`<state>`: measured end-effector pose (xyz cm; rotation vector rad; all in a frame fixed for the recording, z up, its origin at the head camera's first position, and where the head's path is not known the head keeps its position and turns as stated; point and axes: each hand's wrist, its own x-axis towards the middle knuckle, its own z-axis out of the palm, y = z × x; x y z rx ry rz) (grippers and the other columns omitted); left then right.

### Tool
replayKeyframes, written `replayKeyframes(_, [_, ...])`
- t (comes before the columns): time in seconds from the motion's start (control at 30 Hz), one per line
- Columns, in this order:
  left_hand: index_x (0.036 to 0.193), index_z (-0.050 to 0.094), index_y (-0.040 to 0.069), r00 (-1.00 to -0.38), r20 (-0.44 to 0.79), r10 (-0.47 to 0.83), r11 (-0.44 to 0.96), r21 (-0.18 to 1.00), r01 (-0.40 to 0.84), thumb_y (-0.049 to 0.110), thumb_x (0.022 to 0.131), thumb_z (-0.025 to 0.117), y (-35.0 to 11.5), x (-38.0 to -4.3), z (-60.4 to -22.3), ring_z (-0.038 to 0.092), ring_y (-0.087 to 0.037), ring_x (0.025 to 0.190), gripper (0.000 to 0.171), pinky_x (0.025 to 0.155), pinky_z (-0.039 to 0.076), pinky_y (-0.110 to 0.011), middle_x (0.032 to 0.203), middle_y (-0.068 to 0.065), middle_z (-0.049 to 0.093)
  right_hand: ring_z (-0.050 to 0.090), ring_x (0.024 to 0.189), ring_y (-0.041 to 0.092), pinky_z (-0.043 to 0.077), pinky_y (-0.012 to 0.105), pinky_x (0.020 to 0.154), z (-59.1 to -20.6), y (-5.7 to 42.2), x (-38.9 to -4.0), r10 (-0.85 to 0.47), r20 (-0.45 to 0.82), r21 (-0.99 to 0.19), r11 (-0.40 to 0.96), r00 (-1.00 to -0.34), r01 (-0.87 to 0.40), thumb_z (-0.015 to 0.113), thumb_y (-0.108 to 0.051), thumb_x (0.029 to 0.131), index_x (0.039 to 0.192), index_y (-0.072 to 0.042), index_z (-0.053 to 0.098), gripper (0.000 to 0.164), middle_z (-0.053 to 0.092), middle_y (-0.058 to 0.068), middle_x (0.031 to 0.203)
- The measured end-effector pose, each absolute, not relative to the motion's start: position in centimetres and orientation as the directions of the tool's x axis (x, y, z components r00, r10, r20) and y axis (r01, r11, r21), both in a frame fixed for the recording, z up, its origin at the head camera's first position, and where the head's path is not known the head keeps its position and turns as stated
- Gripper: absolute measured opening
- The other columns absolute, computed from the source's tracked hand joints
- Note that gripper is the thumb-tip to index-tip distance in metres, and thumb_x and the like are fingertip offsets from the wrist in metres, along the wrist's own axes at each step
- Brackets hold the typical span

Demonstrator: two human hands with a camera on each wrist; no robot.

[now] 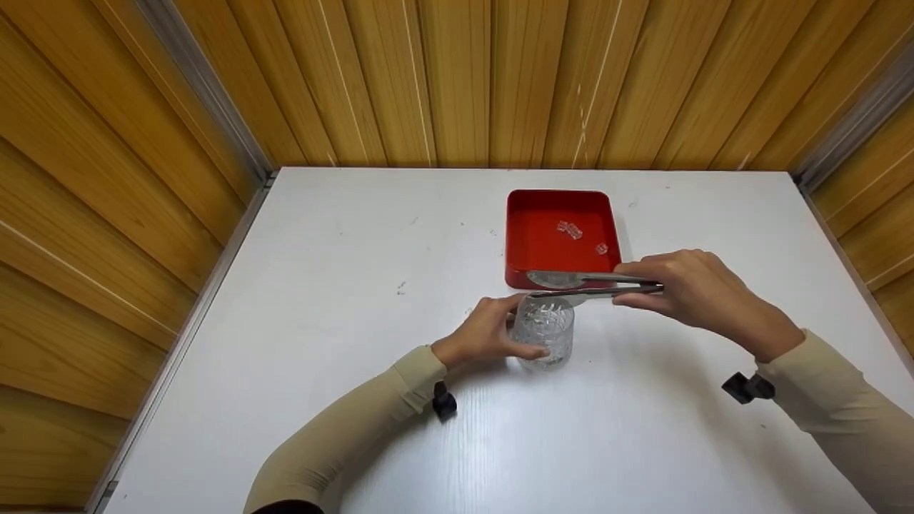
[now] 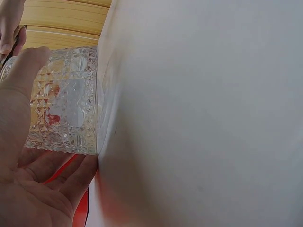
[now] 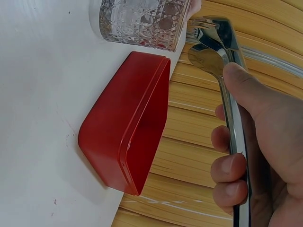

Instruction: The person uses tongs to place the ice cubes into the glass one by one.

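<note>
Near the middle of the table, a clear cut-glass tumbler stands upright. My left hand holds it from the left, thumb on the near side and fingers round the far side; the left wrist view shows the patterned glass wall between thumb and fingers. My right hand grips metal serving tongs, their ends over the tumbler's rim. In the right wrist view, one tong arm ends in a spoon-like bowl, the other in fork-like tines. Clear pieces show inside the tumbler.
Just behind the tumbler sits a red square tray with several clear cube-like pieces in it. Wood-patterned panels rise at the back and sides of the white table.
</note>
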<state>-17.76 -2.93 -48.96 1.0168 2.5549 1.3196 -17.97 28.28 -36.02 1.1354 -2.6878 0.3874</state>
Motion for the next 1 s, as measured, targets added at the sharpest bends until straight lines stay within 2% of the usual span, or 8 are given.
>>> replayKeyframes(0.3, [0.137, 0.061, 0.010, -0.778, 0.207, 0.594, 0.409, 0.755, 0.513, 0.041, 0.079, 0.089, -2.9, -17.8, -49.1, 0.068, -0.008, 0.104, 0.072, 0.090, 0.053, -0.019, 0.119, 0.000, 0.074, 0.050, 0.058, 0.003, 0.041, 0.025, 0.052, -36.1, 28.3, -18.1, -0.667, 0.262, -0.167, 0.681, -0.698, -0.713, 0.088, -0.032, 0.082, 0.111, -0.020, 0.080, 0.032, 0.071, -0.011, 0.079])
replayKeyframes(0.73, [0.138, 0.061, 0.009, -0.774, 0.206, 0.598, 0.411, 0.751, 0.517, 0.040, 0.077, 0.090, -3.0, -17.8, -48.9, 0.068, -0.008, 0.106, 0.074, 0.090, 0.053, -0.019, 0.119, -0.001, 0.074, 0.051, 0.059, 0.005, 0.043, 0.026, 0.053, -35.8, 28.4, -18.7, -0.653, 0.259, -0.173, 0.693, -0.711, -0.700, 0.088, -0.031, 0.082, 0.116, -0.018, 0.079, 0.038, 0.075, -0.006, 0.083])
replayKeyframes(1.0, [0.139, 0.060, 0.009, -0.804, 0.150, 0.576, 0.469, 0.745, 0.475, 0.043, 0.077, 0.089, -2.8, -17.7, -48.7, 0.069, -0.012, 0.104, 0.077, 0.089, 0.055, -0.023, 0.120, -0.002, 0.073, 0.047, 0.058, 0.007, 0.039, 0.027, 0.051, -35.1, 28.4, -19.9, -0.648, 0.238, -0.162, 0.708, -0.724, -0.687, 0.085, -0.033, 0.086, 0.120, -0.022, 0.078, 0.037, 0.073, -0.009, 0.081])
